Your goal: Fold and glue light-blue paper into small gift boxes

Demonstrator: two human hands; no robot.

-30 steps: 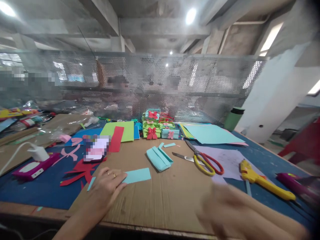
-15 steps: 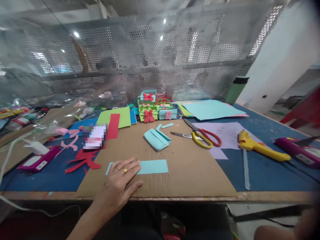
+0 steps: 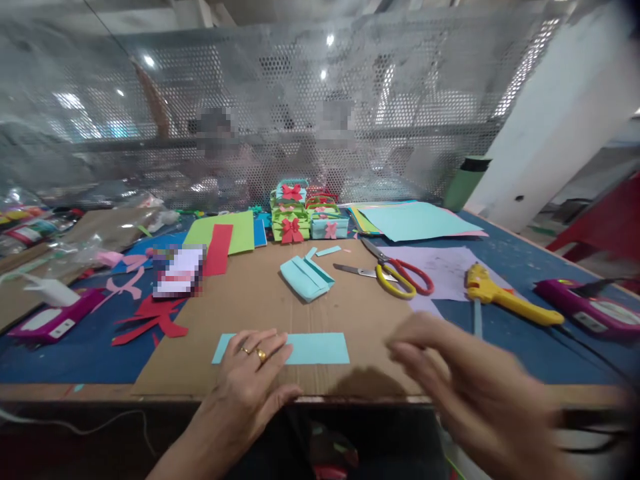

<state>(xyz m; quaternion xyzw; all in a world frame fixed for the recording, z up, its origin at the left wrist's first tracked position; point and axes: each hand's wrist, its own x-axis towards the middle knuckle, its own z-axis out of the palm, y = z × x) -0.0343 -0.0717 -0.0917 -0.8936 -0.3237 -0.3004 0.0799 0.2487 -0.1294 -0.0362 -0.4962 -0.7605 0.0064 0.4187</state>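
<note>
A light blue paper strip (image 3: 320, 348) lies flat on the cardboard sheet (image 3: 380, 320) near the table's front edge. My left hand (image 3: 255, 373) rests on its left part, fingers laid out over the paper, two rings showing. To the right of the strip, my right hand (image 3: 465, 380) hovers above the cardboard with its shadow below; its fingers look bent but are smeared by motion. Beyond the strip sits a folded light blue paper pouch (image 3: 306, 277). Scissors (image 3: 395, 275) with one yellow and one red handle lie spread to its right.
A yellow glue gun (image 3: 510, 300) and a purple power strip (image 3: 585, 307) lie at right. Small paper baskets (image 3: 290, 213) with bows stand at the back, near stacked coloured sheets (image 3: 420, 221). Red paper scraps (image 3: 155, 320) and another power strip (image 3: 60, 320) are at left.
My right hand has come into view from the lower right and now hangs over the cardboard. My left hand stays on the blue strip, and the camera view has shifted slightly.
</note>
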